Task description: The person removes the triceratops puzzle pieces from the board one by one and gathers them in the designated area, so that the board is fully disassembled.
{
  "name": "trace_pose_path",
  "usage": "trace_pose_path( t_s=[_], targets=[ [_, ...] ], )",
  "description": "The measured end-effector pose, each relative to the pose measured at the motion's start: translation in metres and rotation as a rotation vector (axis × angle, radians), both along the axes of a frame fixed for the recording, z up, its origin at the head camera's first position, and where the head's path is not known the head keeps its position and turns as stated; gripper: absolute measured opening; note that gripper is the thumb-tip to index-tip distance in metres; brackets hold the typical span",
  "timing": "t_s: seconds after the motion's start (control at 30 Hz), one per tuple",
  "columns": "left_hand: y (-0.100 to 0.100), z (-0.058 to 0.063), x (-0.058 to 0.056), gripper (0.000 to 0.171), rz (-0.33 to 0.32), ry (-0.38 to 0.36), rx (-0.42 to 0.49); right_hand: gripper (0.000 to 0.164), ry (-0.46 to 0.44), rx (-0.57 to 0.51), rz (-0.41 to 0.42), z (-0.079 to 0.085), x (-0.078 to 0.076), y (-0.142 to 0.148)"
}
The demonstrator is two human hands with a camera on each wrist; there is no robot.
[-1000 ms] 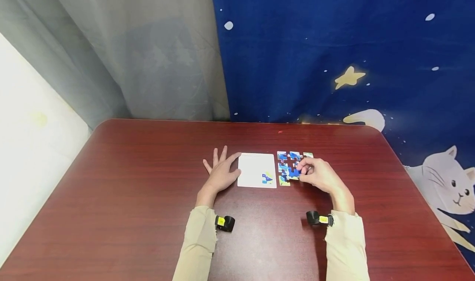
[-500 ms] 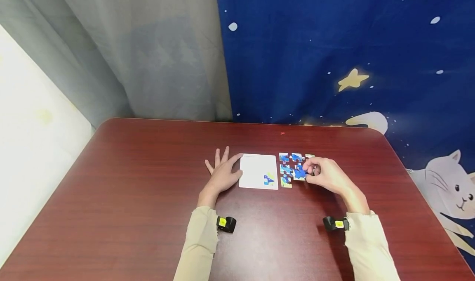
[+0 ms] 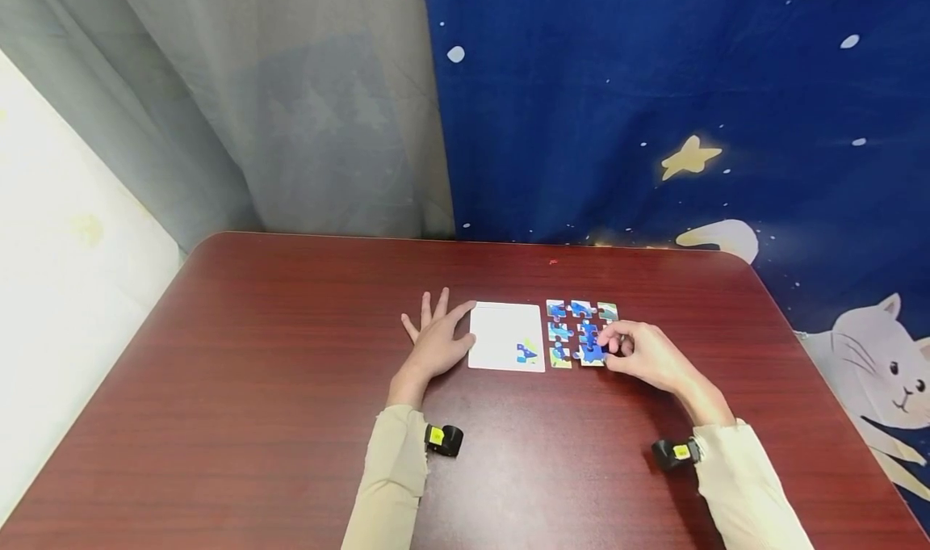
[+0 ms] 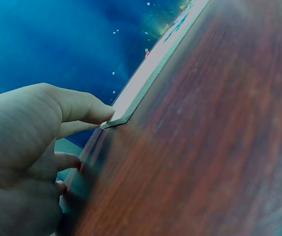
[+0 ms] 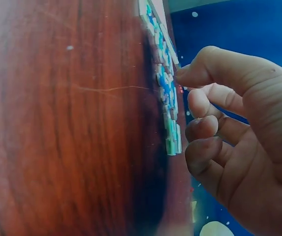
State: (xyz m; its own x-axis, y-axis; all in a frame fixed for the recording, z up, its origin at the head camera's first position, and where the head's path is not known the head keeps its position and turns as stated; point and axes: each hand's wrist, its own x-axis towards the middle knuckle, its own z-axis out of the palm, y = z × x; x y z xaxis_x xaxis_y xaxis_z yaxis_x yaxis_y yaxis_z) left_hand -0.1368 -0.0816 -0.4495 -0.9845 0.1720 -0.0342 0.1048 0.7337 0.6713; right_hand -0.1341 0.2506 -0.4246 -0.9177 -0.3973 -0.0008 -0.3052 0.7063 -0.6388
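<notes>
My left hand [image 3: 432, 346] lies with fingers spread at the left side of a white square puzzle board [image 3: 500, 330]. Its thumb and index finger touch the board's left edge; the left wrist view shows the thumb [image 4: 84, 108] at a corner. The board carries a small blue and yellow print at its lower right. To the right of it, several jigsaw pieces [image 3: 558, 333] lie in rough rows. My right hand [image 3: 647, 358] pinches a blue jigsaw piece [image 3: 592, 356] by its right side, in the front row, between thumb and curled fingers. In the right wrist view the thumb [image 5: 197, 71] overlaps the row.
The dark red wooden table [image 3: 291, 421] spreads around both arms. A grey curtain [image 3: 327, 130] and a blue star-patterned curtain [image 3: 567, 114] hang behind its far edge. Black wrist cameras [image 3: 445, 440] sit on both wrists.
My right hand has moved right and toward me, bringing the blue jigsaw piece down to the front row; another blue piece shows above it. My left hand stays at the board.
</notes>
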Motion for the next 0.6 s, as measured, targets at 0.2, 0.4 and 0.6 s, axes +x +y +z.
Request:
trace_pose_path(
  t_s=[0.2, 0.4, 0.6],
  targets=[
    [-0.0001, -0.0013, 0.0, 0.054, -0.002, -0.002, -0.006, 0.017, -0.002, 0.002, 0.01, -0.0053, 0.0008, 0.0017],
    [0.0, -0.0017, -0.0008, 0.054, -0.001, 0.005, -0.002, 0.017, -0.001, 0.013, 0.009, -0.0077, 0.0001, 0.0025],
    [0.0, -0.0024, -0.0012, 0.054, -0.002, 0.003, -0.005, 0.018, 0.008, 0.034, 0.027, -0.0096, -0.0014, 0.0033]
  ],
)
